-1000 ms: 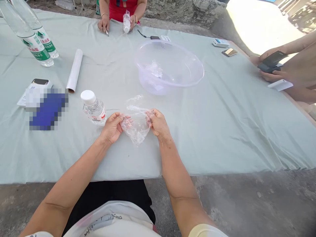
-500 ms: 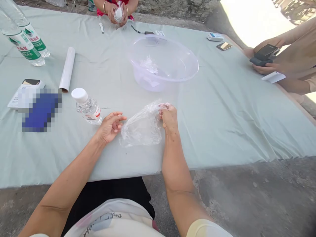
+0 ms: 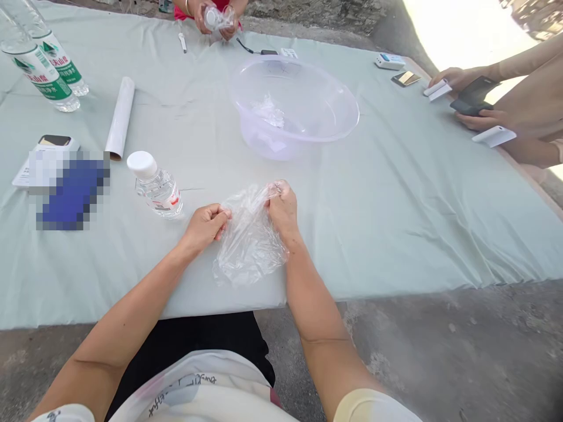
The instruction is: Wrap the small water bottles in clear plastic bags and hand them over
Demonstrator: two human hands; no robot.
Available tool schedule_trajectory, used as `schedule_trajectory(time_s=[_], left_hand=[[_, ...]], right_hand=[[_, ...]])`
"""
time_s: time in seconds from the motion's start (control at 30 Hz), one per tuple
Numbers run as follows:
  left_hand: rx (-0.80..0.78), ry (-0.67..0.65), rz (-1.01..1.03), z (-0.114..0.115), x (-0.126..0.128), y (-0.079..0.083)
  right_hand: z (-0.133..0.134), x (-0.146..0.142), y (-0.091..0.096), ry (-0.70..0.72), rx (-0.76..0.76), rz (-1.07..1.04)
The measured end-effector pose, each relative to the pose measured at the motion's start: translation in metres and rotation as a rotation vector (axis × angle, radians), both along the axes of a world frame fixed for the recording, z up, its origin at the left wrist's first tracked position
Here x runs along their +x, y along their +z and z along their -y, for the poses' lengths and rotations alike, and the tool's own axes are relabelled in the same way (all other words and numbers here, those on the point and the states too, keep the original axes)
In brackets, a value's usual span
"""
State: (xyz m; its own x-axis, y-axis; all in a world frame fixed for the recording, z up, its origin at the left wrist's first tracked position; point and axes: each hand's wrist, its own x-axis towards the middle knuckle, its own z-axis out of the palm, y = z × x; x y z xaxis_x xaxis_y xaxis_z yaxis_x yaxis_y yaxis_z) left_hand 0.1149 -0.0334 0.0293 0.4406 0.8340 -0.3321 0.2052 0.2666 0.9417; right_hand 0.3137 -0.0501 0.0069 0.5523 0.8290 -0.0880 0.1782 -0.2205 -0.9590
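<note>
A crumpled clear plastic bag [image 3: 250,243] lies on the pale green tablecloth [image 3: 396,199] near the front edge. My right hand [image 3: 281,208] is closed, pinching the bag's upper edge. My left hand [image 3: 206,224] has curled fingers gripping the bag's left edge. A small clear bottle with a white cap [image 3: 153,184] stands just left of my left hand.
A clear plastic basin [image 3: 294,105] with a bit of plastic inside sits beyond my hands. A white roll [image 3: 119,117], two large water bottles [image 3: 44,70] and a phone [image 3: 55,140] are at the left. A person's hands [image 3: 215,16] hold a wrapped bottle opposite; another person [image 3: 484,108] holds a phone at right.
My left hand let go of the bag, then took its left edge again. My right hand lifted the bag's top and drew it back toward me.
</note>
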Motion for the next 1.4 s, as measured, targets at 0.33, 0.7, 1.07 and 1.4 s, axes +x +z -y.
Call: schedule_trajectory(time_s=[0.33,0.7,1.07,1.4], left_hand=[[0.413,0.248,-0.419,-0.007,-0.012,-0.002],[0.609,0.181,-0.761,-0.008,-0.003,-0.008],[0.205,0.322,0.005,-0.004,0.002,-0.006],[0.412,0.133,-0.435,0.004,-0.023,-0.003]], right_hand=[[0.009,0.063,0.001,-0.275,-0.421,0.550],[0.009,0.059,0.002,-0.236,-0.473,0.602],[0.064,0.065,-0.001,0.060,-0.077,0.483],[0.074,0.075,-0.002,0.039,0.115,-0.202]])
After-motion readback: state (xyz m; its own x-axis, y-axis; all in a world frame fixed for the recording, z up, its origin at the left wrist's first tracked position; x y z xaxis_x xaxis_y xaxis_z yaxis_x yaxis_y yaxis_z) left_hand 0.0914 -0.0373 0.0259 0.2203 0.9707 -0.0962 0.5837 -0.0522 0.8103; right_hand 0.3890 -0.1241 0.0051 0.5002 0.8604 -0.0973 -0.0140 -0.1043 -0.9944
